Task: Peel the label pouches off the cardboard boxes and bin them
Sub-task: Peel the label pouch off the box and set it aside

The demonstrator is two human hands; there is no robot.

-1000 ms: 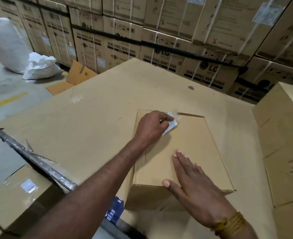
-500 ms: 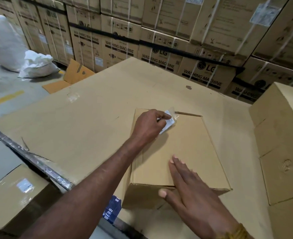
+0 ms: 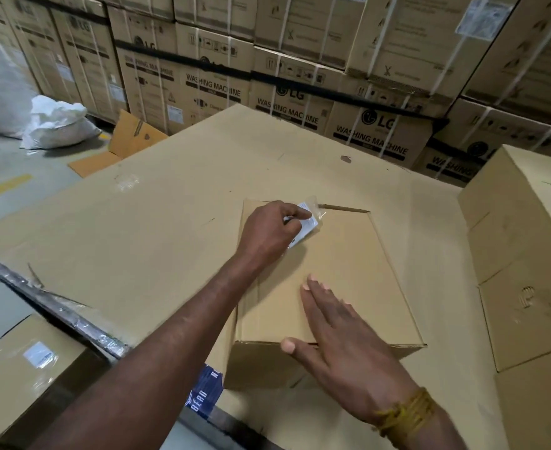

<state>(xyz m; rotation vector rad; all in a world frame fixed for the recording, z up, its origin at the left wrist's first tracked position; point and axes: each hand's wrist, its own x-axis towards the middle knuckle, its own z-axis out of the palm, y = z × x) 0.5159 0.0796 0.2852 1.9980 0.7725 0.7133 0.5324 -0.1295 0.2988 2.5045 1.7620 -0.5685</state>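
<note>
Lifting further off the cardboard box (image 3: 329, 277) at frame centre than a second ago, the label pouch (image 3: 309, 219) is pinched in the left hand (image 3: 272, 232)'s grip, nearly free for binning, while the flat right hand (image 3: 342, 336) steadies the box.

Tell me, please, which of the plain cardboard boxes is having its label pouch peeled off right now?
The flat box in the middle: the left hand pinches its pouch while the right hand presses it flat. The box at lower left has its label untouched.

My box (image 3: 348, 280): matt brown cardboard. Pouch (image 3: 309, 219): glossy clear plastic, white paper inside. Sacks (image 3: 56, 125): white woven plastic.
</note>
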